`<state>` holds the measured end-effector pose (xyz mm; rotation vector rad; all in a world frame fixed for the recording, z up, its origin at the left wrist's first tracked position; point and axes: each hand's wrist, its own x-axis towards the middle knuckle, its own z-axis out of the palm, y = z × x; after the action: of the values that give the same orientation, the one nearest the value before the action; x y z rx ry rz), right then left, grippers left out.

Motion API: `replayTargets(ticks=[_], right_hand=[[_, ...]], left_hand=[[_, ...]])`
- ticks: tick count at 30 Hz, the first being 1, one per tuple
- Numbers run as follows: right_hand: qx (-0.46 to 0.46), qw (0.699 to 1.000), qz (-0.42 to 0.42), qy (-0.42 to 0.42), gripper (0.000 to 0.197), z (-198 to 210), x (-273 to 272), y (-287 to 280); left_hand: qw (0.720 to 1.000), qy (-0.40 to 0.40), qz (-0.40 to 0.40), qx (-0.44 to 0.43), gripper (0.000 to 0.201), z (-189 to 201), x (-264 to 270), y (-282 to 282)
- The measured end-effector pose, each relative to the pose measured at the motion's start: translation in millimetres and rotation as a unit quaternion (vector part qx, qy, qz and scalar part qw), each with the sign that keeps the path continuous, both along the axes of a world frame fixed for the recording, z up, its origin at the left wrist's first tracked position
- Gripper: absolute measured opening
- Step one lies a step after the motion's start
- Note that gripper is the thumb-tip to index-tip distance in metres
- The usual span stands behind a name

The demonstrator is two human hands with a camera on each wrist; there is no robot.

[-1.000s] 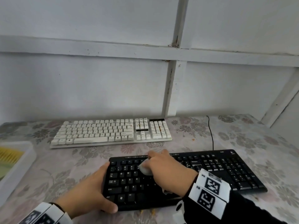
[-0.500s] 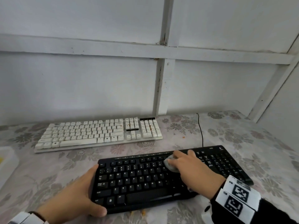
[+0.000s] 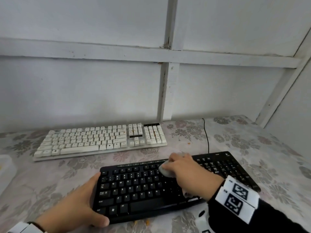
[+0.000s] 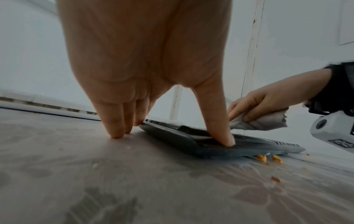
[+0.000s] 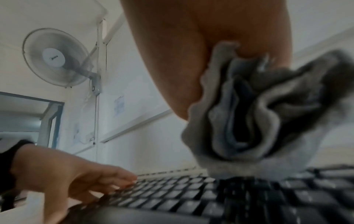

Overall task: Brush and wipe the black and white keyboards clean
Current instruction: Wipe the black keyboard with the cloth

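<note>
The black keyboard (image 3: 151, 189) lies near me on the flowered tablecloth, and the white keyboard (image 3: 101, 140) lies behind it, speckled with orange crumbs. My right hand (image 3: 186, 170) grips a bunched grey cloth (image 3: 165, 171) and presses it on the upper middle keys. In the right wrist view the cloth (image 5: 258, 121) hangs from the palm onto the black keyboard (image 5: 191, 197). My left hand (image 3: 75, 204) braces the keyboard's near left corner. Its fingers (image 4: 116, 121) stand straight with their tips on the table, and the thumb (image 4: 216, 118) presses on the black keyboard (image 4: 172, 141).
Orange crumbs (image 4: 268, 158) lie under the keyboard's front edge. A white tray (image 3: 5, 167) sits at the left table edge. A black cable (image 3: 207, 137) runs from the black keyboard to the white wall. A wall fan (image 5: 57, 57) hangs high up.
My right hand has swept the cloth rightward over the black keyboard, from the left keys to the middle, ending at the upper rows. The left hand has kept its place at the corner.
</note>
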<state>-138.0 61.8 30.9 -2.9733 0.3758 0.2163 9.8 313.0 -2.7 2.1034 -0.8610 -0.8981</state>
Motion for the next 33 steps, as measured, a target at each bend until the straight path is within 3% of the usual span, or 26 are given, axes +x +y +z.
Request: replayTargets(ticks=[5, 15, 18, 20, 25, 31, 33], right_hand=[[-0.038, 0.999, -0.005, 0.033, 0.046, -15.1, -11.2, -13.0], [-0.055, 0.988, -0.116, 0.081, 0.033, 15.8, -41.9, -55.8], [-0.003, 0.996, -0.082, 0.015, 0.051, 20.0, -25.8, -29.2], [0.02, 0.999, -0.026, -0.01, 0.051, 17.7, -10.8, -3.7], [0.026, 0.997, 0.067, 0.038, 0.055, -2.7, 7.2, 19.6], [-0.027, 0.998, -0.02, 0.044, 0.052, -1.3, -21.0, -19.4], [-0.026, 0.997, -0.059, 0.05, 0.041, 3.7, -30.3, -37.3]], left_hand=[[1.0, -0.006, -0.003, 0.01, 0.097, 0.8, -0.1, -1.5], [1.0, -0.012, 0.006, 0.018, 0.098, 2.8, -1.8, -1.3], [0.999, -0.023, 0.005, 0.021, 0.095, 4.0, -2.0, -3.3], [0.999, -0.025, 0.006, 0.023, 0.095, 3.9, -2.1, -3.7], [1.0, -0.008, 0.013, 0.025, 0.098, 4.2, -2.4, -1.8], [1.0, -0.012, 0.006, 0.016, 0.095, 3.6, -3.0, -2.8], [1.0, -0.012, 0.009, 0.015, 0.094, 3.1, -3.0, -2.9]])
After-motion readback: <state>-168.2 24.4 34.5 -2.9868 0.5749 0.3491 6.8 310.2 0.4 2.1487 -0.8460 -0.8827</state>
